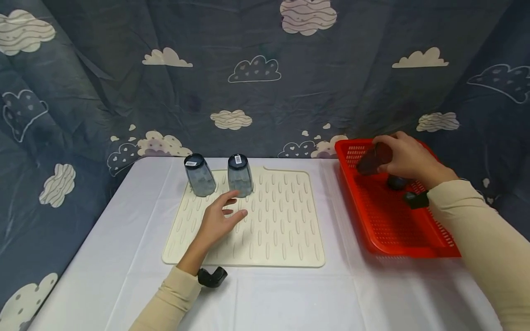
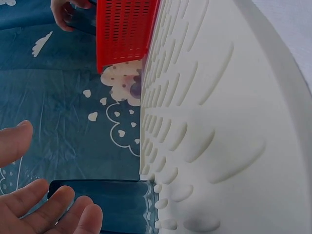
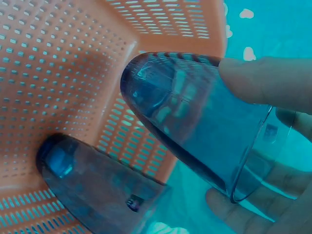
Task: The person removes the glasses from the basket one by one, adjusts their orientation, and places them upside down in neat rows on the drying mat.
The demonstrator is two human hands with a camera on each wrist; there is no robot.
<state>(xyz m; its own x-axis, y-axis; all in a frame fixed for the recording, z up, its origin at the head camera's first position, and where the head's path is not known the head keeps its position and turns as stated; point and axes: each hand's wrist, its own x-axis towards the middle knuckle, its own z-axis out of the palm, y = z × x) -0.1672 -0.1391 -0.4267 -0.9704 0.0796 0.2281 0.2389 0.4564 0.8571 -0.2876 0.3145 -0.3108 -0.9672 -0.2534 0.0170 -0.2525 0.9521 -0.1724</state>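
Note:
My right hand (image 1: pixel 407 157) grips a dark tinted glass tumbler (image 3: pixel 180 109) near its rim, thumb on one side and fingers on the other. In the head view the tumbler tilts over the far part of a red plastic basket (image 1: pixel 359 218). Another tinted tumbler (image 3: pixel 97 187) lies in the basket below it. Over a cream ribbed drying mat (image 1: pixel 277 230), my left hand (image 1: pixel 219 219) is held with fingers apart and nothing in it. Two tinted tumblers stand upside down at the mat's back left: one glass (image 1: pixel 200 177) at the corner, one glass (image 1: pixel 240 177) just beyond my left fingertips.
A white cloth covers the table (image 1: pixel 298 299). Behind it hangs a dark blue curtain (image 1: pixel 256 37) with cloud prints, close to the mat's and basket's far edges. The basket's raised walls stand to the right of the mat.

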